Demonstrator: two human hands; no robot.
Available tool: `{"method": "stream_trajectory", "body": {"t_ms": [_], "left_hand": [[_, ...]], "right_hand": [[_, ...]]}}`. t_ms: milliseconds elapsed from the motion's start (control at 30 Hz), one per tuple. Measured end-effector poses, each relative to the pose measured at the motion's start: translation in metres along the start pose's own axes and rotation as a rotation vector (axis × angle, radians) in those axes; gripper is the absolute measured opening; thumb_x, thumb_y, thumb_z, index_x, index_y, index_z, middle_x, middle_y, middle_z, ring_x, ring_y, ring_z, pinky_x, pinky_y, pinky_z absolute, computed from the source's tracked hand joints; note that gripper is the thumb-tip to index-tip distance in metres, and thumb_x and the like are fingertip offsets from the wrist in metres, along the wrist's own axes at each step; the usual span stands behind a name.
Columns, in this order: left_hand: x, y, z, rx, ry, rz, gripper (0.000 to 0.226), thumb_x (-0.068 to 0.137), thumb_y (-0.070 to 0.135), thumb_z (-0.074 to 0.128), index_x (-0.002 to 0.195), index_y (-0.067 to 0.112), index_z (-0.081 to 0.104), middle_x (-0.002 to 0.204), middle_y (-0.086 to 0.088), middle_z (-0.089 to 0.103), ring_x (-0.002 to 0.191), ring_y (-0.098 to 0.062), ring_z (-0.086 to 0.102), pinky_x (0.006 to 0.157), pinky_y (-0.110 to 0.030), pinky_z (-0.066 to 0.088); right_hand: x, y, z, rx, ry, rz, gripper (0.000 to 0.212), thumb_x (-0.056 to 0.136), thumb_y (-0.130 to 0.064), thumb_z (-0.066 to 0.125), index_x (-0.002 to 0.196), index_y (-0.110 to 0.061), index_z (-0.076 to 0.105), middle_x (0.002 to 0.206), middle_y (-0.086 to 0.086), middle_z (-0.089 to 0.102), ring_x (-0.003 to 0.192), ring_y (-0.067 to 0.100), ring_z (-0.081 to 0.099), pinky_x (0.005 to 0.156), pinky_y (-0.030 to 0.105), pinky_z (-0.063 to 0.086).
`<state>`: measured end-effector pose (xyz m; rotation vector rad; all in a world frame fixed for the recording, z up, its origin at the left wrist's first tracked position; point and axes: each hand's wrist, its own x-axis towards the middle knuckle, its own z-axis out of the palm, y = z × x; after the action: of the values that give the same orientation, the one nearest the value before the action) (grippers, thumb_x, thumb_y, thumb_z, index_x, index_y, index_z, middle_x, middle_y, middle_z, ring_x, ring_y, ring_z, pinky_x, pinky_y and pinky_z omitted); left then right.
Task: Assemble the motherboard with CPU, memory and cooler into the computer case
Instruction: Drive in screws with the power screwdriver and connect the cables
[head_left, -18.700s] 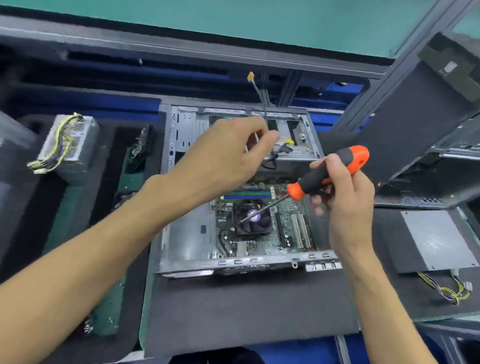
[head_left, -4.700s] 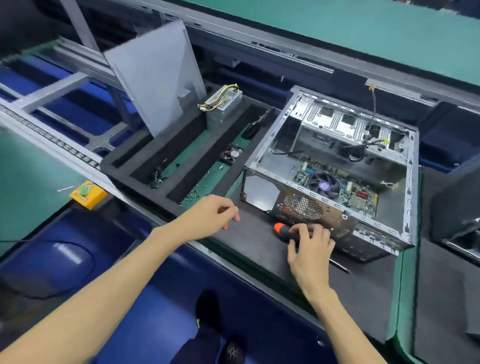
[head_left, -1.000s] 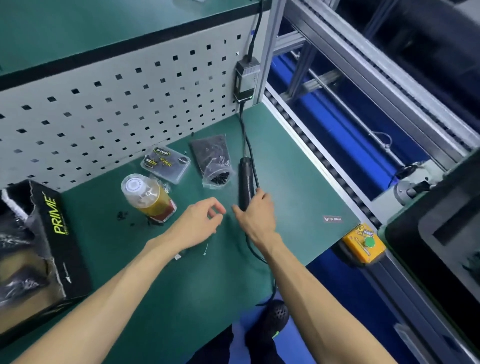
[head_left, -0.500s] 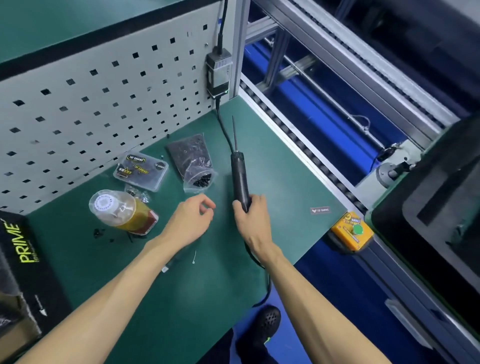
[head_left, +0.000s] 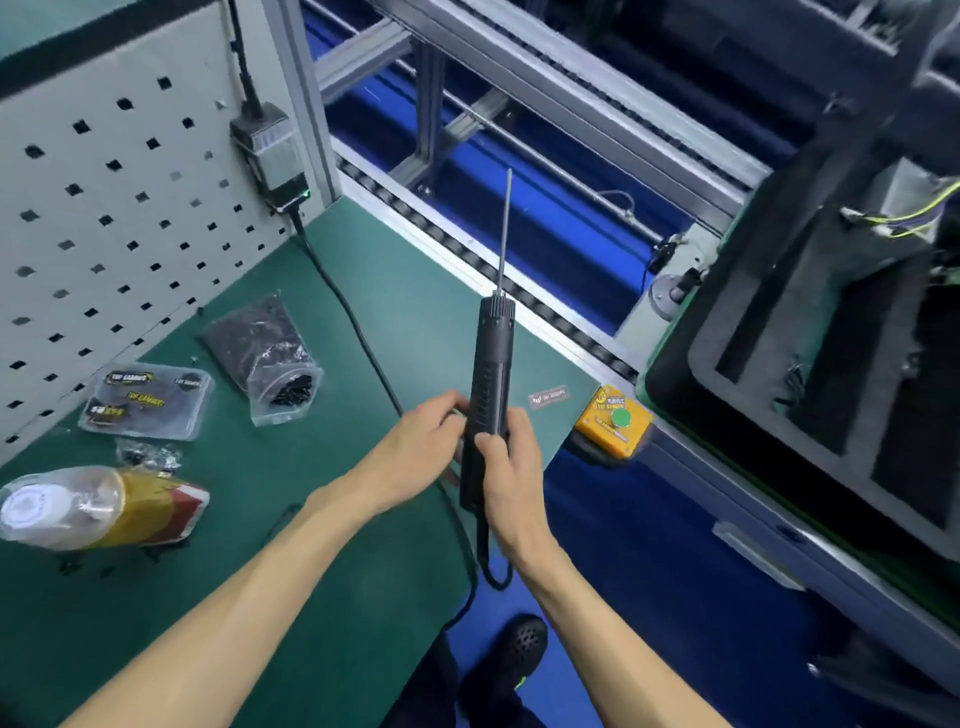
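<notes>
A black corded electric screwdriver (head_left: 491, 364) with a long thin bit pointing up is lifted above the green side table (head_left: 311, 519). My right hand (head_left: 511, 467) grips its lower body. My left hand (head_left: 426, 447) touches the tool's left side with curled fingers. A clear bag of black screws (head_left: 275, 358) lies on the table to the left. The computer case and motherboard are out of view; only the black foam tray (head_left: 779, 338) on the conveyor shows at the right.
A white pegboard (head_left: 104, 208) with a power adapter (head_left: 270, 150) backs the table. A plastic bag with a yellow bottle (head_left: 98, 506) and a sticker pack (head_left: 145, 397) lie at left. A yellow button box (head_left: 613, 421) sits by the roller rail (head_left: 467, 249).
My right hand has lifted the electric screwdriver off the table and raised it upright. My left hand moved right and now touches the tool.
</notes>
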<state>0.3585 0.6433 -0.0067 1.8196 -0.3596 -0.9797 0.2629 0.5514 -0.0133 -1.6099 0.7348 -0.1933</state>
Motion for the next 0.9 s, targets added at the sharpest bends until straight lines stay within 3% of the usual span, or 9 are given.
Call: {"method": "stream_trajectory", "body": {"t_ms": [167,267,367,433,567,600,667,733,900], "left_hand": [[0.011,0.057,0.065,-0.154,-0.362,0.027,0.031,0.089,0.035,0.038,0.115,0.035,0.056,0.092,-0.01,0.068,0.079,-0.018,0.068,0.067,-0.027,0.055],[0.014,0.087,0.114,-0.143,-0.48,0.101,0.027,0.088,0.043,0.045,0.113,0.05,0.056,0.08,0.009,0.064,0.068,-0.006,0.06,0.062,-0.018,0.05],[0.009,0.118,0.162,-0.2,-0.549,0.17,0.026,0.093,0.041,0.052,0.116,0.038,0.062,0.078,0.02,0.066,0.067,0.004,0.06,0.059,-0.012,0.047],[0.003,0.14,0.196,-0.191,-0.602,0.22,0.025,0.093,0.043,0.057,0.114,0.033,0.066,0.088,0.013,0.07,0.078,0.0,0.065,0.065,-0.019,0.053],[-0.015,0.179,0.27,-0.263,-0.761,0.171,0.031,0.095,0.038,0.061,0.118,0.017,0.063,0.099,-0.017,0.069,0.084,-0.032,0.067,0.067,-0.044,0.06],[-0.019,0.187,0.288,-0.27,-0.791,0.157,0.031,0.096,0.037,0.061,0.118,0.015,0.061,0.098,-0.019,0.068,0.084,-0.034,0.067,0.066,-0.046,0.059],[-0.029,0.2,0.323,-0.25,-0.847,0.152,0.032,0.097,0.034,0.061,0.119,0.011,0.058,0.099,-0.021,0.067,0.085,-0.038,0.066,0.07,-0.058,0.058],[-0.037,0.213,0.358,-0.206,-0.894,0.151,0.038,0.096,0.036,0.062,0.122,0.009,0.053,0.103,-0.026,0.067,0.088,-0.043,0.065,0.076,-0.073,0.051],[-0.049,0.249,0.43,-0.025,-0.933,0.199,0.03,0.092,0.046,0.065,0.114,0.027,0.055,0.094,-0.022,0.071,0.075,-0.035,0.069,0.078,-0.068,0.054]], "right_hand": [[-0.006,-0.01,-0.076,0.034,0.227,-0.066,0.012,0.082,-0.04,0.046,0.088,-0.031,0.052,0.101,0.025,0.051,0.096,0.044,0.056,0.085,0.066,0.047],[-0.019,-0.019,-0.13,0.064,0.391,-0.155,0.006,0.087,-0.037,0.047,0.086,-0.039,0.052,0.092,0.014,0.051,0.086,0.035,0.053,0.079,0.064,0.046],[-0.038,-0.023,-0.185,-0.002,0.502,-0.291,0.01,0.096,-0.037,0.046,0.09,-0.041,0.052,0.091,-0.002,0.047,0.083,0.019,0.049,0.077,0.038,0.045],[-0.052,-0.018,-0.225,-0.068,0.565,-0.359,0.013,0.101,-0.039,0.042,0.093,-0.038,0.053,0.093,-0.006,0.046,0.083,0.014,0.049,0.078,0.028,0.044],[-0.082,-0.001,-0.31,-0.159,0.697,-0.397,0.019,0.105,-0.033,0.038,0.094,-0.039,0.052,0.097,0.003,0.049,0.081,0.027,0.053,0.073,0.055,0.047],[-0.09,0.002,-0.333,-0.186,0.745,-0.413,0.012,0.103,-0.027,0.046,0.101,-0.038,0.051,0.101,-0.003,0.049,0.084,0.023,0.054,0.074,0.052,0.048],[-0.102,0.007,-0.378,-0.297,0.872,-0.477,0.038,0.091,-0.015,0.069,0.118,-0.031,0.046,0.113,-0.014,0.045,0.097,0.016,0.053,0.082,0.039,0.049],[-0.114,0.016,-0.422,-0.374,0.966,-0.544,0.057,0.082,-0.016,0.078,0.127,-0.017,0.043,0.127,-0.007,0.04,0.118,0.019,0.047,0.099,0.032,0.043],[-0.134,0.027,-0.515,-0.473,0.958,-0.672,0.079,0.076,-0.019,0.086,0.141,-0.013,0.041,0.147,0.011,0.032,0.14,0.029,0.033,0.117,0.04,0.03]]}}
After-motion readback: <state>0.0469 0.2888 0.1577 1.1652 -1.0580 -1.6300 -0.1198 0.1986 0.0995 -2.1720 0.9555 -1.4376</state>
